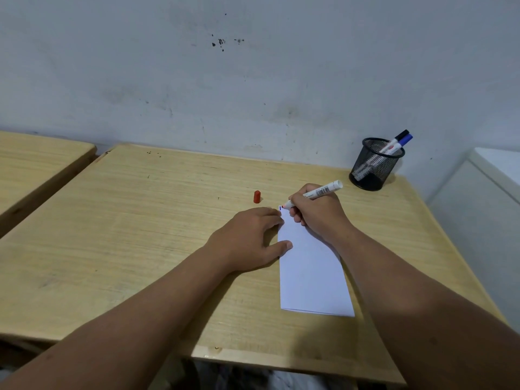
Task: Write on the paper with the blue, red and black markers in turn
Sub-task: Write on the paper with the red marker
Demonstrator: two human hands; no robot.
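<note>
My right hand (315, 212) has its fingers closed low around the red marker (313, 193), tip at the far left corner of the paper (309, 271) beside a small blue mark; gripping near the tip should steady this light, stiff, smooth barrel. My left hand (247, 237) lies flat, fingers spread, pinning the thin sheet, which I judge would slide easily on the desk (140, 235).

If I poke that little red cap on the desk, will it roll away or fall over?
The red cap stands upright on its end, apart from the paper, so a poke would probably tip it first. It looks small and round-sided, so once down it may roll a little on the smooth wooden desk. It is likely very light, so even a gentle nudge should move it.
</note>
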